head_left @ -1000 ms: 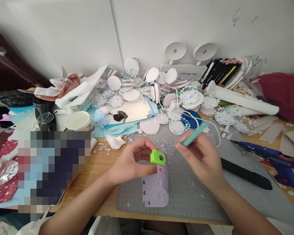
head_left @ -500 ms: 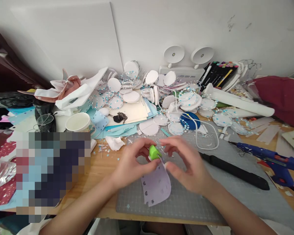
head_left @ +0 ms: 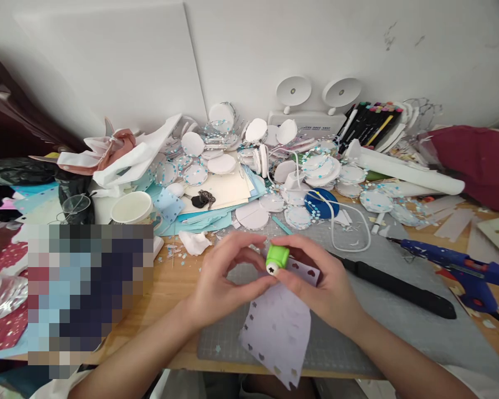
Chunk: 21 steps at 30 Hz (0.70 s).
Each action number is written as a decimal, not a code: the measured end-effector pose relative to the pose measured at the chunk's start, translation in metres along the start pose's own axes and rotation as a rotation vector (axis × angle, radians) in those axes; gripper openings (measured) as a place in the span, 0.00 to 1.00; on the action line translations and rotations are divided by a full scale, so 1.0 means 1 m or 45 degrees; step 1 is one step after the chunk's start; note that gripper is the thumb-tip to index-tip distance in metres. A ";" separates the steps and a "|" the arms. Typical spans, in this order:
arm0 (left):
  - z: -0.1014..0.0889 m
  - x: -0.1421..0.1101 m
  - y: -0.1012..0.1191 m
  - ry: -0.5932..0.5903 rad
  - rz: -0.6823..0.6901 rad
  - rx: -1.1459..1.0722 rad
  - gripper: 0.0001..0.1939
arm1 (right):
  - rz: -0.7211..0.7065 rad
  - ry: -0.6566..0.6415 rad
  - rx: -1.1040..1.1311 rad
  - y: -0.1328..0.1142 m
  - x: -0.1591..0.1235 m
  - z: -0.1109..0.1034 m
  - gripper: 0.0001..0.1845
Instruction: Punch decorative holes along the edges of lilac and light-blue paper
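A small green craft punch (head_left: 278, 256) is between my two hands, its white end with a dark flower-shaped opening facing me. My left hand (head_left: 228, 274) curls in from the left, thumb and fingertips at the punch. From the other side, my right hand (head_left: 318, 282) closes on the punch with thumb and index finger. A pale lilac sheet of paper (head_left: 278, 324) hangs below and behind the punch, with small hearts and flowers cut along its edges. My right fingers partly cover its upper part, so whether they also pinch it cannot be seen.
A grey cutting mat (head_left: 220, 338) lies beneath. On the right are a black stick-like tool (head_left: 399, 285) and a blue glue gun (head_left: 453, 260). White discs with blue-dotted trim (head_left: 222, 163) pile up at the back. A white cup (head_left: 132, 208) and keys (head_left: 205, 198) are left.
The punch has moved slightly right and turned its white end toward me. My right hand has closed in on it. More of the lilac paper shows, hanging lower and further right.
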<state>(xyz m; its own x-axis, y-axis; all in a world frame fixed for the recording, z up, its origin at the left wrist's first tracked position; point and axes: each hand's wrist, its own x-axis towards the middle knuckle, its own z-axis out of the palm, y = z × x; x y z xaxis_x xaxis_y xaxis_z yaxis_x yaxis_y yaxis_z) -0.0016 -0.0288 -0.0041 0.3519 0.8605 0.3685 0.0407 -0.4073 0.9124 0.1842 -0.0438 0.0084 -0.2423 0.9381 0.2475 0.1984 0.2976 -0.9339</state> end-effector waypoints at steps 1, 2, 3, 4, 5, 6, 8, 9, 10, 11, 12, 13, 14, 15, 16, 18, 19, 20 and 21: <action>0.000 0.001 0.001 0.054 0.018 0.073 0.28 | 0.051 0.007 0.063 0.000 0.000 -0.001 0.15; -0.001 0.003 0.002 0.103 0.009 0.131 0.30 | 0.098 0.005 0.128 0.001 0.000 -0.002 0.14; -0.001 0.004 0.003 0.118 -0.035 0.152 0.28 | 0.135 -0.002 0.194 0.003 0.001 -0.003 0.14; -0.001 0.005 0.004 0.089 -0.110 0.136 0.22 | 0.161 -0.011 0.256 0.004 0.001 -0.004 0.14; -0.001 0.005 0.006 0.029 -0.196 0.101 0.14 | 0.175 -0.021 0.306 0.006 0.001 -0.004 0.14; -0.001 0.006 0.007 -0.041 -0.266 0.075 0.09 | 0.177 -0.033 0.339 0.007 0.001 -0.003 0.14; -0.001 0.005 0.010 -0.150 -0.307 0.104 0.12 | 0.172 -0.051 0.353 0.008 0.002 -0.002 0.16; -0.001 0.004 0.011 -0.168 -0.279 0.151 0.14 | 0.175 -0.054 0.347 0.008 0.002 -0.001 0.17; -0.001 0.004 0.012 -0.161 -0.231 0.195 0.14 | 0.177 -0.047 0.345 0.007 0.002 0.000 0.18; -0.002 0.003 0.012 -0.147 -0.183 0.223 0.13 | 0.173 -0.026 0.351 0.006 0.003 0.000 0.18; -0.002 0.003 0.013 -0.127 -0.144 0.234 0.13 | 0.165 0.004 0.362 0.005 0.003 -0.001 0.18; -0.003 0.002 0.013 -0.105 -0.117 0.233 0.13 | 0.152 0.038 0.374 0.005 0.004 -0.002 0.17; -0.004 0.002 0.013 -0.079 -0.104 0.230 0.13 | 0.136 0.063 0.386 0.004 0.004 -0.003 0.17; -0.005 0.002 0.013 -0.061 -0.097 0.225 0.13 | 0.120 0.075 0.394 0.004 0.004 -0.004 0.17; -0.006 0.002 0.012 -0.054 -0.091 0.224 0.13 | 0.110 0.074 0.398 0.004 0.005 -0.005 0.17; -0.007 0.002 0.012 -0.069 -0.071 0.232 0.13 | 0.101 0.040 0.385 0.005 0.004 -0.005 0.18; -0.007 0.002 0.012 -0.081 -0.058 0.238 0.13 | 0.095 0.019 0.366 0.006 0.004 -0.005 0.19; -0.006 0.002 0.012 -0.089 -0.045 0.242 0.13 | 0.085 0.000 0.340 0.006 0.003 -0.004 0.20; -0.006 0.001 0.012 -0.093 -0.036 0.246 0.13 | 0.076 -0.018 0.309 0.006 0.002 -0.003 0.21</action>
<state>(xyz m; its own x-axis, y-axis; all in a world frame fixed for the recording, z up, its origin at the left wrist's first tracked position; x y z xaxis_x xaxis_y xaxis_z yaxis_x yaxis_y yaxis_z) -0.0063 -0.0305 0.0082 0.4150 0.8506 0.3229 0.2276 -0.4406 0.8684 0.1878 -0.0394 0.0042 -0.2506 0.9496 0.1882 -0.0209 0.1891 -0.9817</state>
